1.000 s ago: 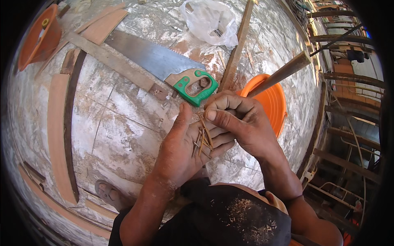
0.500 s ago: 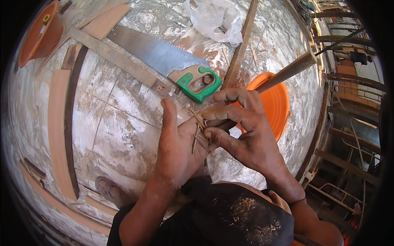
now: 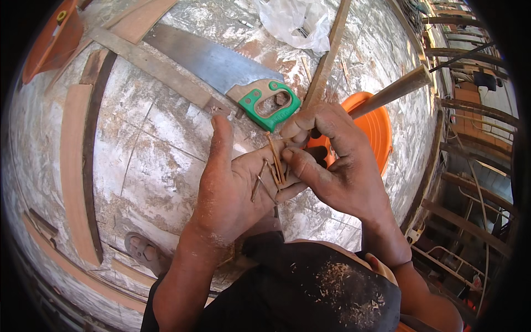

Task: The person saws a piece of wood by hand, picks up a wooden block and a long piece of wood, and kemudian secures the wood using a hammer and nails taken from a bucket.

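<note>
My left hand point(image 3: 224, 180) is turned palm up, thumb apart, with several nails point(image 3: 277, 160) lying across its palm and fingers. Above them, my right hand point(image 3: 345, 166) is curled, its thumb and forefinger pinched at a nail near the left fingers. A wooden handle point(image 3: 395, 93) runs from the upper right down behind my right hand; its lower end is hidden there. Beyond my hands, a handsaw point(image 3: 221, 72) with a green-trimmed grip lies on the floor.
Wooden boards point(image 3: 74, 171) lie at the left, and a long strip point(image 3: 329, 55) lies beyond the hands. An orange bucket point(image 3: 381, 133) stands behind my right hand, another orange container point(image 3: 47, 47) far left. A clear plastic bag point(image 3: 293, 22) lies at the top. A dark cap point(image 3: 332, 282) carries shavings.
My right hand has shifted slightly up, and its thumb and forefinger have closed in on the nails. The nails have turned in my left palm, which has opened out slightly to the left.
</note>
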`<state>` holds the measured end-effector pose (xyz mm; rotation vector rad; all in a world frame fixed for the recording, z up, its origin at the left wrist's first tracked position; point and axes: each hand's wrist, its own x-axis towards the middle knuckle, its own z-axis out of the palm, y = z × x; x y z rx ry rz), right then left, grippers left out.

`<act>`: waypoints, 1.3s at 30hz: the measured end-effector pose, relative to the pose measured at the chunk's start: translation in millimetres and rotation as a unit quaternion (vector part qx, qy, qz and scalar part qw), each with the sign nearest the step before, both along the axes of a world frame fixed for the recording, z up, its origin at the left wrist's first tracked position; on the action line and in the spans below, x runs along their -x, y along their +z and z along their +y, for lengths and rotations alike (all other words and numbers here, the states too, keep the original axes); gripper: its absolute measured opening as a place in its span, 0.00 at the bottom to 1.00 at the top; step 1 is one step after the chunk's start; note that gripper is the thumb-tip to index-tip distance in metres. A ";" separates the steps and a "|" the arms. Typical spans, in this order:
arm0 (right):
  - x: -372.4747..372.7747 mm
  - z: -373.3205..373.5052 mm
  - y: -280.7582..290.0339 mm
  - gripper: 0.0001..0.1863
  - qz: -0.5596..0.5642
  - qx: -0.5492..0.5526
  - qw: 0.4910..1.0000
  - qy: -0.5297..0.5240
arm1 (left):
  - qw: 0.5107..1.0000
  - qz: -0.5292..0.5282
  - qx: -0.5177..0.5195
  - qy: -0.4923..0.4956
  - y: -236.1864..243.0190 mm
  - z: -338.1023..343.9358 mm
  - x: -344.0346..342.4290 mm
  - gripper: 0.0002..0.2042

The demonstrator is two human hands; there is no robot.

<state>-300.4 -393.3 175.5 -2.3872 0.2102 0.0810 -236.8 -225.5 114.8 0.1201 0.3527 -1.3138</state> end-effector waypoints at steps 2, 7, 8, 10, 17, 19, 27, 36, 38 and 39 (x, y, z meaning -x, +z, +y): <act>-4.4 -2.9 2.1 0.23 0.021 -0.026 0.999 0.030 | 1.000 -0.018 -0.013 -0.021 -4.0 1.8 0.7 0.58; -6.2 -10.5 -8.2 0.26 -0.021 -0.064 0.993 0.097 | 0.994 -0.063 -0.050 -0.069 -5.0 2.6 -0.9 0.59; -5.2 -15.0 -7.0 0.24 -0.006 -0.067 0.992 0.111 | 0.994 -0.069 -0.040 -0.074 -6.8 2.8 -1.1 0.60; -4.8 -22.9 -4.2 0.21 0.022 -0.078 0.988 0.133 | 0.993 -0.081 -0.021 -0.083 -11.4 3.1 -2.0 0.61; -4.8 -40.7 3.2 0.17 0.047 -0.055 0.979 0.191 | 0.994 -0.060 0.024 -0.086 -12.9 4.4 -5.6 0.63; -1.4 -40.5 4.6 0.17 0.031 0.003 0.978 0.207 | 0.993 -0.064 0.020 -0.096 -14.3 3.6 -4.8 0.64; 15.4 -41.8 7.4 0.17 -0.010 0.094 0.965 0.243 | 0.993 -0.058 -0.001 -0.106 -12.3 5.4 -2.1 0.64; 17.2 -29.5 10.4 0.18 0.045 0.149 0.956 0.247 | 0.988 -0.061 -0.013 -0.142 -10.9 5.9 0.0 0.63; 23.0 -33.5 10.0 0.16 0.015 0.130 0.967 0.220 | 0.989 -0.067 -0.007 -0.134 -12.9 6.6 -1.0 0.62; 27.6 -37.8 9.7 0.15 0.000 0.119 0.971 0.207 | 0.989 -0.073 0.000 -0.128 -17.5 6.7 -2.9 0.61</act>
